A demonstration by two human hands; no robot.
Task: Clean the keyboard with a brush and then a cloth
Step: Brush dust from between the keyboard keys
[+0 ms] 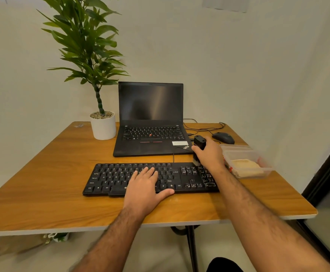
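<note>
The keyboard (150, 178) lay near the front edge of the desk (42, 185), parallel to it, with the open laptop (150, 118) behind it toward the back edge. The left hand (143, 185) lay flat and released on the middle keys, fingers spread, seemingly pinning the board in place. The right hand (209, 154) was clenched around a dark brush (199, 143), gripped by its black body just beyond the keyboard's right back corner; the bristle end was hidden behind the fingers, so whether it touched the keys could not be told.

The brush looked light and rigid in the body, easy to steer with a wrapped grip around its middle. The keyboard seemed a light plastic slab, stiff but likely to slide on the smooth wood, so a palm pressing down on it was a sensible hold; its keycaps would give under pressure.

Near the right edge sat a clear plastic container (246, 163) holding what appeared to be a folded beige cloth (245, 165), soft and limp, best pinched at a fold.
</note>
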